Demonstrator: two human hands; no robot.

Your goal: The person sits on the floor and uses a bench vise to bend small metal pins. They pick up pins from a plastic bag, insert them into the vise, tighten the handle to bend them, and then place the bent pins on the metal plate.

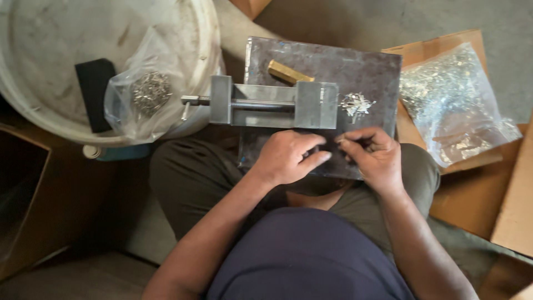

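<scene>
Head view: left hand (pixel 288 158) and right hand (pixel 373 158) pinching tiny metal part at steel plate (pixel 366 72) near edge, below vise (pixel 275 103); part likely light, stiff, slippery; fingertip grip suiting. Loose pile (pixel 355 104) near right edge.

Two clear plastic bags (pixel 141 100) (pixel 452 103) of small metal parts

A dark metal plate (pixel 366 72) carries a grey vise (pixel 275 104), a brass bar (pixel 288 73) and small shiny metal pieces (pixel 355 104).

Left hand (pixel 288 156) and right hand (pixel 373 155) meet, fingers curled.
</scene>
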